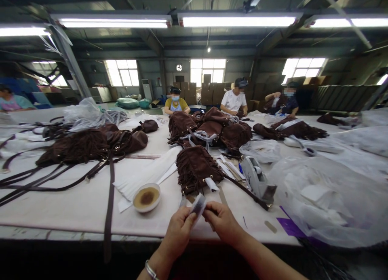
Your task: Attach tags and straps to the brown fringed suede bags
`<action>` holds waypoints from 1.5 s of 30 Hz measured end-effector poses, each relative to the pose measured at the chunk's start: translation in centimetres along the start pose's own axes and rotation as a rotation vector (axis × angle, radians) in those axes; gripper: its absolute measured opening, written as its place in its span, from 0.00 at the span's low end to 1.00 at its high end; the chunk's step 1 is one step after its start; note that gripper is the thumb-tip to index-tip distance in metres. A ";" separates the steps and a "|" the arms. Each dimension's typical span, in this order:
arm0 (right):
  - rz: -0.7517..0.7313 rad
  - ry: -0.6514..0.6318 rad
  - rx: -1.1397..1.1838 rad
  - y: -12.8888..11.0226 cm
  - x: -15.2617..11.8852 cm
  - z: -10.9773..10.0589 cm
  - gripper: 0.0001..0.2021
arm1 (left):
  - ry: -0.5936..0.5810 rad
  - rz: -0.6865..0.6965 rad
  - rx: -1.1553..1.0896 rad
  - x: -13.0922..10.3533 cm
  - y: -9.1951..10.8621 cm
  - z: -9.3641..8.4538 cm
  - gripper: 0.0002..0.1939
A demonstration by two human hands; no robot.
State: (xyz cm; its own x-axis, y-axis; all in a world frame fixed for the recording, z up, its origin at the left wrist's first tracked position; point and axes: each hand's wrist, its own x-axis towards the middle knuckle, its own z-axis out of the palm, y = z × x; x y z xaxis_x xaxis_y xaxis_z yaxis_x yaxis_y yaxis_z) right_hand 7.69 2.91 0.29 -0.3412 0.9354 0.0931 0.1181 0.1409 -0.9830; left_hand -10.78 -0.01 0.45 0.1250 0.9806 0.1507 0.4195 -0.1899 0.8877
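While the left hand's (179,229) grip pinches a translucent white wrap (199,204) above the table's (87,209) near edge, the right hand's (222,223) fingers bend close at its side; whether that grip holds it, I cannot tell. At twelve o'clock a brown fringed bag (198,165) crowds the wrap. A bowl of tan paste (148,209) sits at ten, a dangling strap (108,215) at nine, a tape dispenser (252,175) at two, a bulging plastic bag (342,191) at three.

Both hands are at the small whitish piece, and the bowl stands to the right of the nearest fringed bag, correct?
No: the head view shows the bowl left of the nearest fringed bag. The left hand and right hand are at the small whitish piece.
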 end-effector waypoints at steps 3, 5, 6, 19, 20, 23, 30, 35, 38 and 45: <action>0.080 -0.064 0.253 0.2 -0.7 0.7 0.17 | 0.030 -0.007 0.057 -0.1 0.1 0.0 0.14; 0.185 -0.064 0.404 0.3 -1.3 1.5 0.22 | 0.037 0.001 0.076 -0.1 0.2 0.2 0.14; 0.257 -0.039 0.470 0.4 -1.6 1.9 0.24 | 0.036 0.010 0.081 -0.2 0.2 0.4 0.14; 0.435 0.250 0.869 1.3 -2.3 4.5 0.18 | 0.103 -0.004 0.138 -1.1 -0.4 2.5 0.07; 0.442 0.245 0.891 1.3 -2.4 4.5 0.17 | 0.117 -0.016 0.126 -1.1 -0.3 2.4 0.06; 0.478 0.230 0.951 1.3 -2.3 4.3 0.15 | 0.082 -0.037 0.092 -1.1 0.2 2.0 0.06; 0.571 0.196 0.907 0.9 -2.5 4.3 0.15 | -0.006 -0.056 0.105 -0.8 0.1 1.5 0.14; 0.463 0.030 0.576 0.7 -4.1 2.9 0.21 | -0.032 -0.039 0.104 -0.6 0.3 0.7 0.13; 0.363 -0.047 0.318 1.0 -5.5 1.1 0.27 | -0.051 -0.029 0.069 -0.4 0.4 0.0 0.14; -0.223 -0.235 -0.449 -0.7 -4.3 -2.0 0.19 | -0.117 -0.004 0.150 -0.3 0.1 0.2 0.16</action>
State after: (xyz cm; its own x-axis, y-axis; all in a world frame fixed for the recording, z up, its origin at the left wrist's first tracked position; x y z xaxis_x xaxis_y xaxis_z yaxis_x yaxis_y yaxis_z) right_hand 10.96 -0.58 0.86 -0.5964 0.7766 0.2030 0.3877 0.5001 -0.7744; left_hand -10.54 -0.36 0.42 0.2228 0.9709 0.0878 0.5488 -0.1994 0.8118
